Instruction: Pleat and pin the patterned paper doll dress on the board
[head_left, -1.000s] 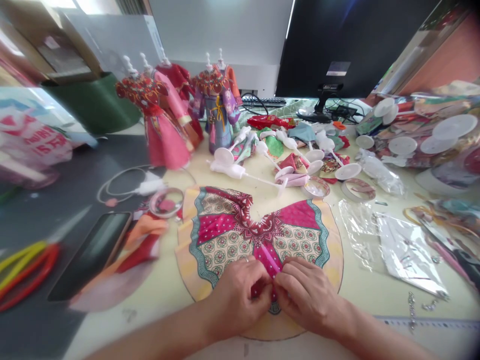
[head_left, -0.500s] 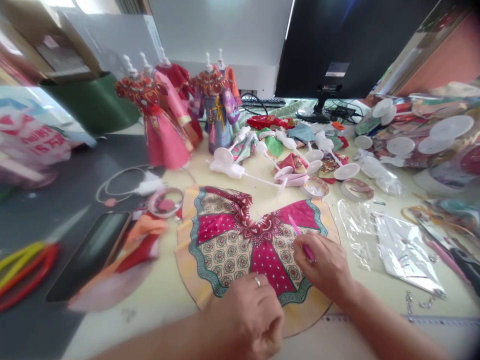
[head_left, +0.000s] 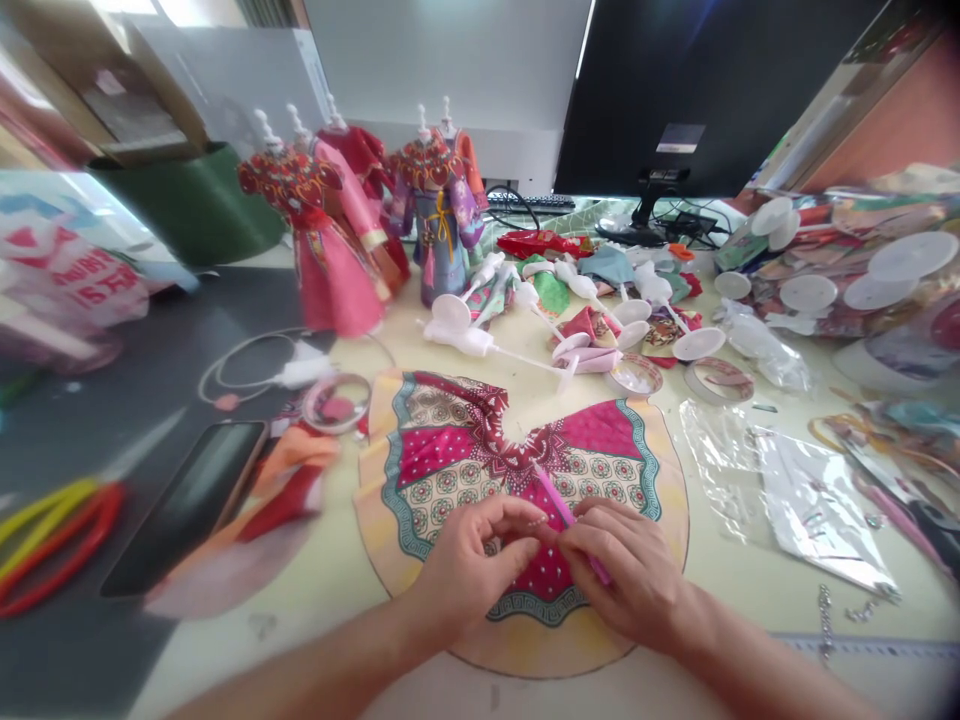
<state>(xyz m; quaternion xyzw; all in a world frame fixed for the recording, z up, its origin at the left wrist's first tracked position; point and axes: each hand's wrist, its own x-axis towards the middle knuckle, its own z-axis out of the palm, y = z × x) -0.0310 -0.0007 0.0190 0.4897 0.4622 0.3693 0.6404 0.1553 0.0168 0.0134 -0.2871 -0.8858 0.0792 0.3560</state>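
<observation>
A patterned round cloth piece (head_left: 450,485) in magenta, cream and teal with a yellow border lies spread on the table, a notch at its far side. Over its right-centre, my right hand (head_left: 626,570) is closed around a pink pen-like tool (head_left: 555,495), whose tip points up and left toward the dark red collar pattern. My left hand (head_left: 480,555) rests over the lower middle of the cloth, thumb and fingers curved toward the right hand with a small gap between their tips. Whether a tiny item sits between those left fingertips cannot be made out.
Dressed doll forms (head_left: 330,240) stand at the back left. White stands and cloth scraps (head_left: 555,300) lie beyond the cloth. A phone (head_left: 184,510) and scissors (head_left: 60,530) are at left; a silvery plastic bag (head_left: 821,510), small chains (head_left: 825,620) and a ruler (head_left: 900,648) are at right.
My left hand has turned and moved up, its fingers now showing. My right hand has shifted left and slightly down with the pink tool, closer to the left hand.
</observation>
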